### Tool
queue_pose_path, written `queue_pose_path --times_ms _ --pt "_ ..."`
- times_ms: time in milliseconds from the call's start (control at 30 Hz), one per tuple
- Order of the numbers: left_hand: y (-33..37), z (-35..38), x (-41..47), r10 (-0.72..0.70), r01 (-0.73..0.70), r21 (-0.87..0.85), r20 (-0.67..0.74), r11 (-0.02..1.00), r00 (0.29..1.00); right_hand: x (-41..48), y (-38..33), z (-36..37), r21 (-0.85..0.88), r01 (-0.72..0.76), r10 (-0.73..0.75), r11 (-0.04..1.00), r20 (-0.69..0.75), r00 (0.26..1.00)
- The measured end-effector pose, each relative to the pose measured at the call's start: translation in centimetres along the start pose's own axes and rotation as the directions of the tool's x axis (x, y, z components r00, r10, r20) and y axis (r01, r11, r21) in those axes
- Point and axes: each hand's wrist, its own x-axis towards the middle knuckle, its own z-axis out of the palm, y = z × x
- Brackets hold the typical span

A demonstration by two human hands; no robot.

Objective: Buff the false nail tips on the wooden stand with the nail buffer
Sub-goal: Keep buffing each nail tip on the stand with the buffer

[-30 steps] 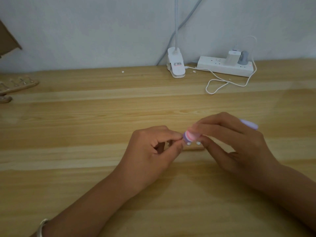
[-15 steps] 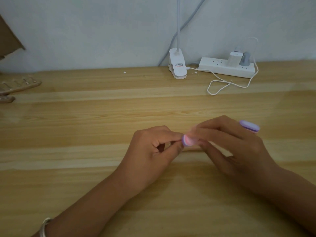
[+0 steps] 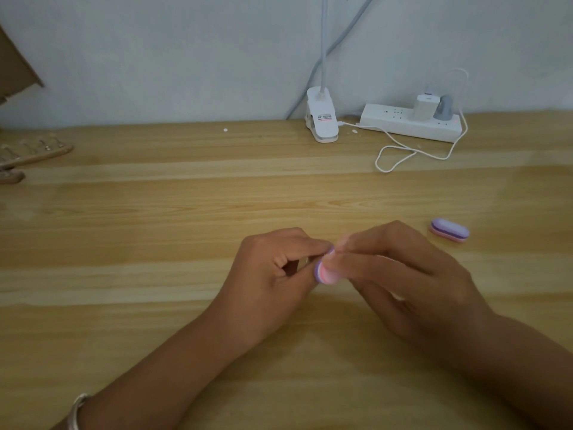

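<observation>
My right hand [image 3: 400, 274] grips a small pink and purple nail buffer [image 3: 324, 272]; only its rounded left end shows past my fingers. My left hand [image 3: 273, 277] is curled, its thumb and forefinger pinching the end of the small wooden stand right against the buffer. The stand and its false nail tips are almost wholly hidden under both hands. The hands meet over the middle of the wooden table [image 3: 155, 305].
A second purple and pink buffer [image 3: 449, 230] lies on the table right of my right hand. More wooden nail stands [image 3: 37, 152] sit at the far left edge. At the back stand a white lamp clip [image 3: 322, 122], a power strip [image 3: 409, 122] and a looped white cable [image 3: 400, 153].
The buffer in my right hand has shifted slightly down against the stand. My right hand has drawn in, so the second buffer behind it now shows in full. The nail tips seen earlier are covered.
</observation>
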Motion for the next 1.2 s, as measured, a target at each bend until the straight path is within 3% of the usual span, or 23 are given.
queue_pose_path --times_ms 167,300,467,633,833,900,1033,1200 --pt "0.0 0.2 0.0 -0.037 0.037 0.008 -0.013 0.999 0.999 0.4 1.0 -0.9 0.009 -0.045 0.045 0.999 -0.024 0.999" --pt "0.1 0.0 0.0 -0.01 0.01 -0.021 -0.002 1.0 1.0 0.1 0.0 -0.1 0.015 0.013 -0.013 1.0 -0.005 1.0" --pt "0.2 0.1 0.1 -0.029 0.029 0.029 -0.015 0.999 0.999 0.5 1.2 -0.9 -0.032 -0.052 0.052 0.998 -0.013 0.999" --pt "0.2 0.0 0.0 -0.005 0.005 0.035 -0.004 0.999 1.0 -0.2 0.4 -0.1 -0.019 0.034 -0.034 0.999 0.012 0.999" --pt "0.3 -0.3 0.0 0.019 -0.017 0.152 -0.012 0.988 1.0 0.3 2.8 -1.9 -0.013 -0.103 0.102 0.995 -0.088 0.991" --pt "0.2 -0.3 0.1 0.016 -0.011 0.169 -0.024 0.986 1.0 0.3 2.3 -1.7 -0.001 -0.071 0.07 0.998 -0.091 0.993" --pt "0.4 -0.2 0.1 0.055 -0.055 0.187 0.005 0.981 0.998 0.0 1.4 -0.8 -0.111 0.069 -0.065 0.991 0.042 0.997" --pt "0.3 -0.2 0.1 0.034 -0.031 0.205 -0.01 0.978 0.999 -0.1 2.5 -1.2 -0.084 -0.048 0.047 0.995 -0.008 0.999"
